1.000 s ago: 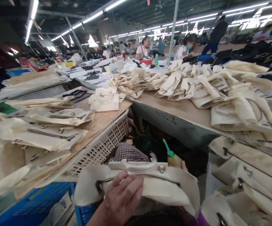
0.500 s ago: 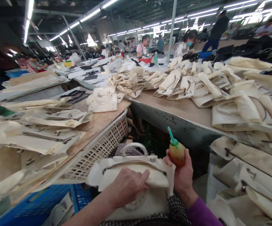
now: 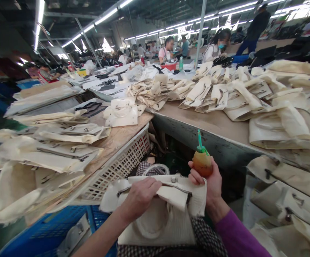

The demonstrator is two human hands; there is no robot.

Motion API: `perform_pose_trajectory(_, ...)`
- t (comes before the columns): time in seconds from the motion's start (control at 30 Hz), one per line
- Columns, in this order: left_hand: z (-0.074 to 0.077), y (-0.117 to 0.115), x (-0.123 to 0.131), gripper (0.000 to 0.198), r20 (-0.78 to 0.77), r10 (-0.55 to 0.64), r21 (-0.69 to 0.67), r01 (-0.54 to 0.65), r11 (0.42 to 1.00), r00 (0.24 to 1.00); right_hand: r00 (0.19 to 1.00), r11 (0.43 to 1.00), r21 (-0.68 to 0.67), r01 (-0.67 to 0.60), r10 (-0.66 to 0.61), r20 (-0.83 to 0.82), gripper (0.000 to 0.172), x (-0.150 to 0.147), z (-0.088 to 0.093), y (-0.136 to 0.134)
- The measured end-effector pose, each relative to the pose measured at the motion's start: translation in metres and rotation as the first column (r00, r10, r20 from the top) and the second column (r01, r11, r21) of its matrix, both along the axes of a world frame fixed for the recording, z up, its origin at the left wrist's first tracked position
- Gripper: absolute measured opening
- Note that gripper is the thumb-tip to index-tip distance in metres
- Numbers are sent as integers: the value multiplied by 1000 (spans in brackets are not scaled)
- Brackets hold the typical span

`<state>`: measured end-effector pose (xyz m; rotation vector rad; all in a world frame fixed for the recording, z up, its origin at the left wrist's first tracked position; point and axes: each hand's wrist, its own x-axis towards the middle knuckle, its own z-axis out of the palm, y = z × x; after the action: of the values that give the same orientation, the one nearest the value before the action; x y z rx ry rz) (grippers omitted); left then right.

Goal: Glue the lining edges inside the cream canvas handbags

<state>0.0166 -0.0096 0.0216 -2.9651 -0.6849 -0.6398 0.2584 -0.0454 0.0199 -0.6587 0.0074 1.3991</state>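
Note:
A cream handbag (image 3: 157, 221) with a dark zipper and a rounded handle lies on my lap. My left hand (image 3: 139, 196) is closed over its top edge, folding the flap beside the zipper. My right hand (image 3: 211, 185) is wrapped round a small amber squeeze bottle (image 3: 202, 162) with a green nozzle pointing up, held just right of the bag's top corner. A purple sleeve covers my right forearm.
A wooden table (image 3: 117, 137) at left carries stacked cream bag pieces, over a white lattice basket (image 3: 123, 160) and a blue crate (image 3: 42, 232). A long table (image 3: 211, 123) at right is heaped with cream bags. More bags lie at lower right. Other people work at the far end.
The bag has come lower onto my lap and my left hand now folds its top edge. My right hand has raised the bottle, whose nozzle now stands upright.

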Motion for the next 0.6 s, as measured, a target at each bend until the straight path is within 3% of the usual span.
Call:
perform_pose_trajectory(0.13,38,-28,-2,26,-1,-147,134,145,980,989,999,998,-49,-32,31,-7,66,-2,28,0)
perform_pose_trajectory(0.23,52,-50,2,33,-38,-200,162,204,966,979,999,995,-90,34,-30,41,64,-19,47,-2)
perform_pose_trajectory(0.33,48,-62,8,18,118,-171,195,146,970,978,991,988,-109,110,-101,88,61,-42,57,-2)
perform_pose_trajectory(0.43,37,-62,9,30,298,-127,208,66,976,946,982,981,-94,169,-159,98,50,-60,59,1)
perform_pose_trajectory(0.5,31,-57,7,36,262,-143,231,82,970,955,980,980,-81,184,-177,87,47,-67,57,3)
perform_pose_trajectory(0.6,27,-47,5,42,96,-233,217,208,954,968,991,990,-78,114,-108,79,53,-76,52,2)
